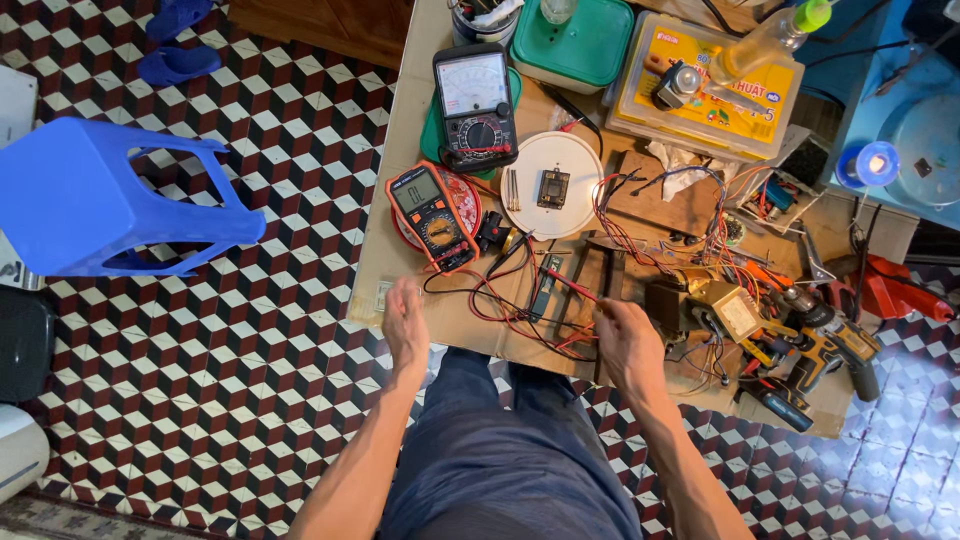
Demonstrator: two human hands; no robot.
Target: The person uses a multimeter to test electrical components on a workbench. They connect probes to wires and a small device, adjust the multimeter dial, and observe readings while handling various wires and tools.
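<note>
A blue plastic stool is lying tipped on the patterned tile floor, well apart from the low desk, whose top is lying crowded with tools and wiring. At the far edge a green lidded box is sitting beside a yellow flat case. Nearer, a black analogue meter is standing just beside a white round plate, and an orange digital multimeter is resting left of it. A cordless drill is lying at the right. The left hand is hovering open and empty at the desk's near edge. The right hand is curling loosely over the tangle of red and black wires; whether it is gripping anything, I cannot tell.
</note>
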